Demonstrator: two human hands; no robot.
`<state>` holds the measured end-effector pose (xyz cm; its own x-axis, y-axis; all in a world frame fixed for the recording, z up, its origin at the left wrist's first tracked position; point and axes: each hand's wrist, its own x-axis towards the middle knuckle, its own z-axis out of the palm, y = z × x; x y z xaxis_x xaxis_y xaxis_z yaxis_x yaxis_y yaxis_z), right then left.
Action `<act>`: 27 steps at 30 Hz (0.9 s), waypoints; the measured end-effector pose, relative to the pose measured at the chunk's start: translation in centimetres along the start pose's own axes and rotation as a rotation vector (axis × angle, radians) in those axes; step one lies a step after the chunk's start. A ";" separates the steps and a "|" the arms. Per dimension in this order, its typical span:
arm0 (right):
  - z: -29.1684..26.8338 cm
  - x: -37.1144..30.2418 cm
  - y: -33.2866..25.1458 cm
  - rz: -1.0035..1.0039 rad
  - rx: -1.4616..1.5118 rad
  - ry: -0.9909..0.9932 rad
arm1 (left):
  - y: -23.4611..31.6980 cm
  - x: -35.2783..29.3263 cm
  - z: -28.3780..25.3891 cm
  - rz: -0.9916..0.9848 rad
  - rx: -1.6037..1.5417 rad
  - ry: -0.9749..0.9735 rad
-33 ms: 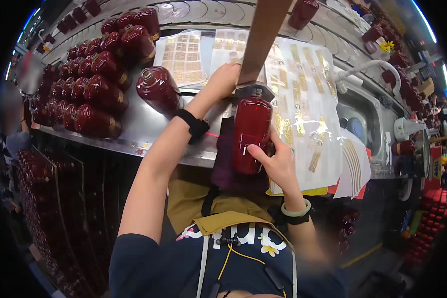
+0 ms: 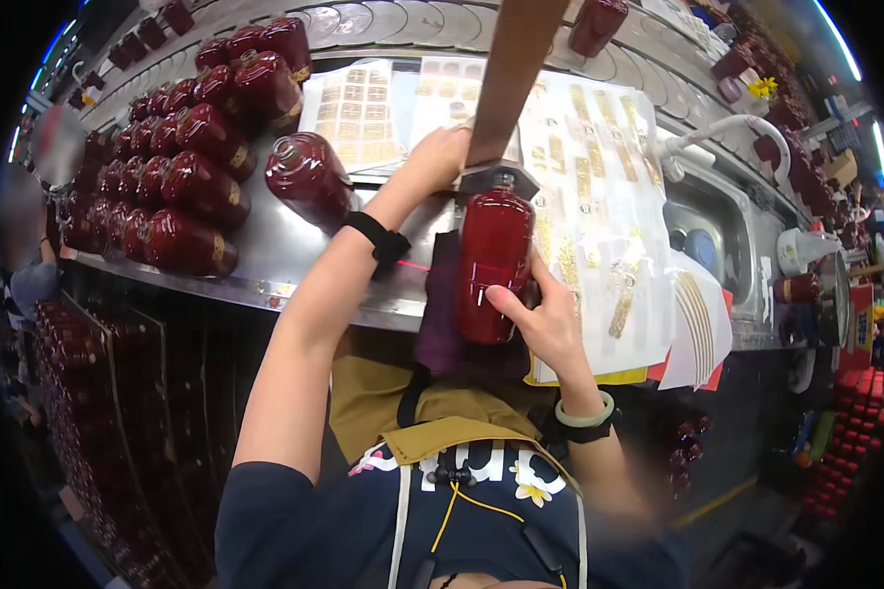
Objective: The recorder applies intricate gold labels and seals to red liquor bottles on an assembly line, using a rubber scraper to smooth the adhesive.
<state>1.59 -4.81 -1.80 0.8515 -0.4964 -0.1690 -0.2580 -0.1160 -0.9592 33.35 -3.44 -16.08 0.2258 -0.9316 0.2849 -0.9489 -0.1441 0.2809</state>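
A dark red glass bottle point(image 2: 496, 265) lies before me, its neck end against a dark angled holder point(image 2: 499, 180) at the foot of a brown upright bar point(image 2: 511, 83). My right hand point(image 2: 550, 319) is closed on the bottle's lower right side, thumb on top and fingers partly beneath it. My left hand point(image 2: 435, 162) reaches beside the bar; its fingertips are hidden there, so I cannot tell what they touch. Under the bottle hangs a dark purple cloth point(image 2: 442, 329). Another red bottle point(image 2: 309, 177) sits on the metal bench, left of my left forearm.
Several red bottles point(image 2: 201, 187) stand grouped at the left. Sheets with gold decals point(image 2: 599, 196) cover the bench to the right, and a decal sheet point(image 2: 356, 113) lies behind my left hand. A steel sink point(image 2: 717, 231) with a white faucet point(image 2: 732, 133) is farther right. A slatted conveyor point(image 2: 393, 25) runs behind.
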 end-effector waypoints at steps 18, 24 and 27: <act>-27.6 31.7 -4.3 -0.484 -1.195 0.663 | 8.4 -6.6 -7.4 -0.165 0.138 -0.014; -40.6 38.9 -0.7 -0.567 -1.192 0.623 | 11.9 -7.8 -14.1 -0.108 0.147 0.637; -35.9 39.4 -2.4 -0.163 -1.195 0.693 | 10.8 -10.9 -15.2 -0.258 0.426 0.843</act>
<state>19.38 -55.01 2.00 0.6026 -0.6862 0.4074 -0.7078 -0.6954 -0.1243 24.00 10.20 -2.16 0.3640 -0.3344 0.8693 -0.8109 -0.5729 0.1192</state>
